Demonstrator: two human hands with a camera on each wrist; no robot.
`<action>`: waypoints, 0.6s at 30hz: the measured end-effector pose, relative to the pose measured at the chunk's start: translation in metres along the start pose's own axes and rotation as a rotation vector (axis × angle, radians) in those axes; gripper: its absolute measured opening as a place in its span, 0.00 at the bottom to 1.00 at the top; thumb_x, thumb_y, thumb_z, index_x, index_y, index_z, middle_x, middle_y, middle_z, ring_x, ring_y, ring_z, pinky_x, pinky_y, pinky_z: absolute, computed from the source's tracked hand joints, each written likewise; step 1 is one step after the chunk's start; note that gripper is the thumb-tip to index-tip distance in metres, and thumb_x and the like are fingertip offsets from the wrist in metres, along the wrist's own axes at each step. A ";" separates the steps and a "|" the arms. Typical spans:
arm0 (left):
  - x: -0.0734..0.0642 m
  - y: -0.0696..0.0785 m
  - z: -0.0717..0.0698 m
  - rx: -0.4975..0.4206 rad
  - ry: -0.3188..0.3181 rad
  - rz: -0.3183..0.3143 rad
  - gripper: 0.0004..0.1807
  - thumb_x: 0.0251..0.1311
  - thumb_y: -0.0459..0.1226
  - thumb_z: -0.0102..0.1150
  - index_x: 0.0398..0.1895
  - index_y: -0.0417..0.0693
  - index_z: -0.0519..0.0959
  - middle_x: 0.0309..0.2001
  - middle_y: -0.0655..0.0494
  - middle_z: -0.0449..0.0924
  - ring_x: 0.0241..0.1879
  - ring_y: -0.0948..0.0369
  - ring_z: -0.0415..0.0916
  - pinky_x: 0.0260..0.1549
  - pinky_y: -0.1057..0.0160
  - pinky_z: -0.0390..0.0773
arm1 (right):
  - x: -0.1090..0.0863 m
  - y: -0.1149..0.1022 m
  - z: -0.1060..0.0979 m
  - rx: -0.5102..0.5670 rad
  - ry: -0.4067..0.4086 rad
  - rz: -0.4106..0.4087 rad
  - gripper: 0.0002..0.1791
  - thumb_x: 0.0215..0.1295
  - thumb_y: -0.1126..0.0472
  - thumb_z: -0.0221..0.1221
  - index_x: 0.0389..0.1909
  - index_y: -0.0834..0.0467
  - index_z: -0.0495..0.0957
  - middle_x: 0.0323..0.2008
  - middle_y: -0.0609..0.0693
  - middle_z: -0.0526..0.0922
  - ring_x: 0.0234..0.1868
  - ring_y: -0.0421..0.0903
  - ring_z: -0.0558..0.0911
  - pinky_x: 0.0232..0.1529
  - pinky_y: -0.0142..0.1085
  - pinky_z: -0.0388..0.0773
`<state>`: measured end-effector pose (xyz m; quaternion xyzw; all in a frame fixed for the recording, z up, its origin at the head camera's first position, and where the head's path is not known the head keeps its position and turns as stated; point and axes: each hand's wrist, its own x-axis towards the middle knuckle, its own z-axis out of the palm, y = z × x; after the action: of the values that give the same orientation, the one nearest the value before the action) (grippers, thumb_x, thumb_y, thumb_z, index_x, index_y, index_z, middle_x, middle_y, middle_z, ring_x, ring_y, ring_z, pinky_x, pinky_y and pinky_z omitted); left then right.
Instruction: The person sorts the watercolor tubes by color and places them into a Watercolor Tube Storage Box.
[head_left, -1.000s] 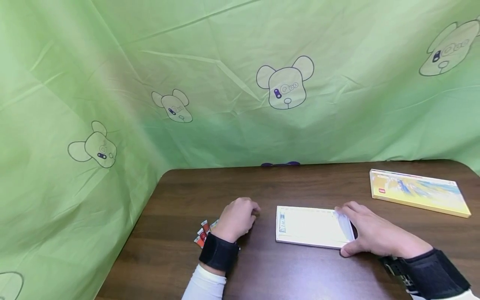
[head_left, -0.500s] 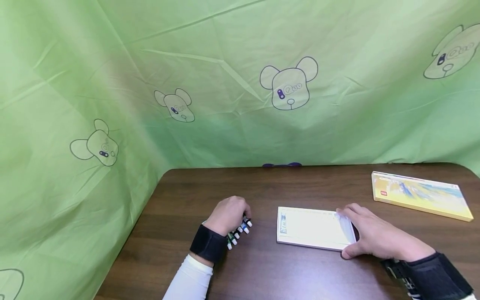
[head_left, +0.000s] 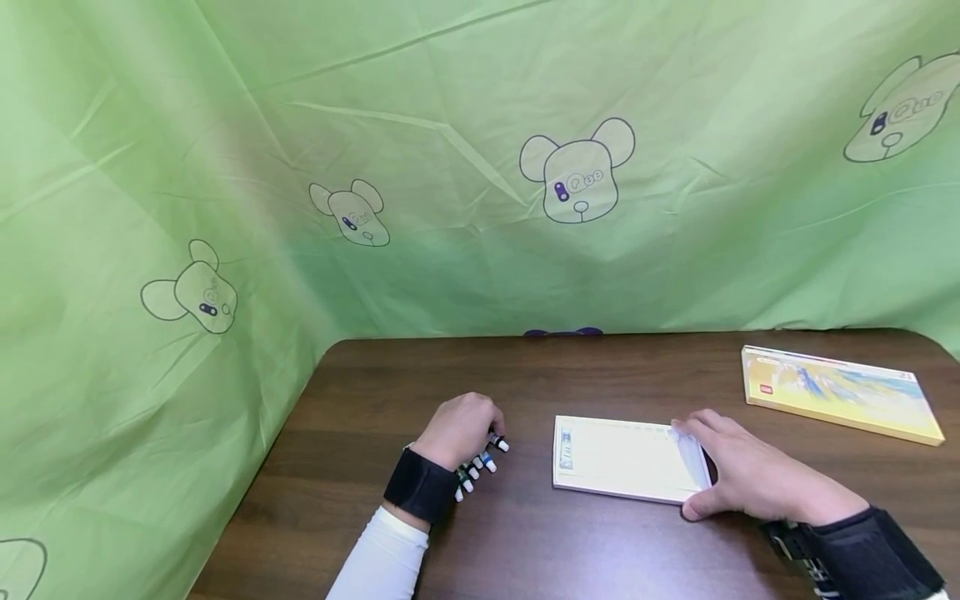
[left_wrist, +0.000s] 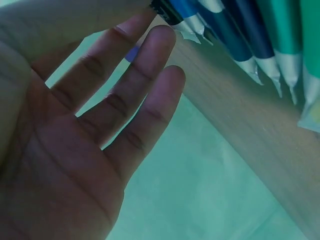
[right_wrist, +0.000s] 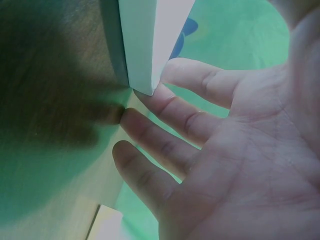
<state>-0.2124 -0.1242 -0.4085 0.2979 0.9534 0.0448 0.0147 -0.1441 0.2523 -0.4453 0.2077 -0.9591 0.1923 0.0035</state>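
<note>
Over the left half of the table, my left hand bends down over a row of small paint tubes, whose white caps stick out to its right. In the left wrist view, thumb and forefinger pinch the end of a black tube; blue and green tubes with crimped silver ends line up beside it. The other fingers are nearly straight. My right hand grips the right end of a flat white box, thumb at the near corner, fingers at the far edge. A blue printed strip marks the box's left end.
A flat yellow box with a colourful picture lies at the back right of the brown wooden table. Green cloth with bear-head drawings hangs behind and to the left of the table.
My left hand has shifted slightly left. Red and orange tubes at its left are out of sight; white-capped tubes show at its right. The right hand and white box stay put.
</note>
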 end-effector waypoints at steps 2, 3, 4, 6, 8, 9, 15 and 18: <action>0.001 0.001 0.000 -0.001 0.001 0.002 0.14 0.57 0.24 0.65 0.30 0.54 0.90 0.34 0.60 0.89 0.39 0.62 0.85 0.38 0.62 0.83 | 0.000 0.000 0.000 0.003 -0.001 0.001 0.58 0.30 0.37 0.83 0.64 0.64 0.76 0.57 0.57 0.79 0.58 0.60 0.80 0.54 0.54 0.79; 0.001 0.001 0.001 -0.001 0.000 0.001 0.14 0.57 0.24 0.66 0.30 0.54 0.90 0.34 0.60 0.89 0.38 0.62 0.84 0.37 0.63 0.83 | 0.000 0.000 0.000 0.004 -0.002 0.001 0.59 0.30 0.38 0.83 0.64 0.65 0.76 0.57 0.57 0.79 0.58 0.60 0.80 0.54 0.54 0.79; 0.001 0.001 0.001 0.000 -0.001 0.001 0.13 0.57 0.25 0.66 0.30 0.54 0.90 0.33 0.60 0.89 0.37 0.63 0.84 0.37 0.63 0.82 | 0.000 0.000 0.000 0.006 -0.003 0.002 0.59 0.30 0.38 0.83 0.64 0.65 0.76 0.57 0.57 0.79 0.58 0.60 0.80 0.54 0.54 0.79; 0.002 0.002 0.001 0.002 0.000 0.003 0.12 0.57 0.25 0.66 0.30 0.53 0.90 0.33 0.61 0.88 0.36 0.63 0.83 0.36 0.64 0.82 | -0.001 0.000 0.000 0.006 -0.001 0.000 0.59 0.30 0.38 0.83 0.64 0.65 0.76 0.57 0.57 0.79 0.57 0.59 0.80 0.54 0.54 0.80; 0.003 0.002 0.001 0.006 0.002 0.007 0.11 0.57 0.26 0.68 0.29 0.53 0.89 0.32 0.61 0.87 0.35 0.63 0.82 0.34 0.64 0.81 | -0.001 0.000 0.000 0.007 -0.001 0.000 0.59 0.30 0.38 0.83 0.65 0.65 0.76 0.57 0.57 0.79 0.58 0.60 0.80 0.54 0.54 0.79; 0.003 0.002 0.002 0.010 0.003 0.008 0.11 0.57 0.26 0.68 0.29 0.53 0.89 0.32 0.61 0.87 0.35 0.63 0.82 0.34 0.64 0.81 | -0.001 0.000 0.000 0.007 0.001 -0.002 0.59 0.29 0.38 0.83 0.64 0.65 0.76 0.57 0.57 0.79 0.57 0.59 0.80 0.54 0.54 0.79; 0.005 0.003 0.003 0.024 0.005 0.013 0.10 0.55 0.27 0.69 0.30 0.53 0.89 0.32 0.60 0.87 0.35 0.62 0.83 0.33 0.63 0.80 | -0.001 0.000 0.001 0.009 0.010 -0.007 0.59 0.30 0.38 0.83 0.64 0.65 0.76 0.57 0.56 0.79 0.57 0.59 0.80 0.54 0.53 0.80; 0.006 0.003 0.004 0.018 0.004 0.021 0.10 0.55 0.26 0.69 0.31 0.52 0.88 0.33 0.60 0.87 0.36 0.62 0.83 0.35 0.64 0.81 | -0.001 0.000 0.001 0.008 0.011 -0.008 0.59 0.29 0.38 0.83 0.64 0.65 0.76 0.57 0.55 0.79 0.57 0.58 0.80 0.54 0.52 0.80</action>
<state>-0.2152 -0.1182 -0.4127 0.3079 0.9506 0.0371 0.0099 -0.1427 0.2523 -0.4460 0.2104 -0.9574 0.1975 0.0089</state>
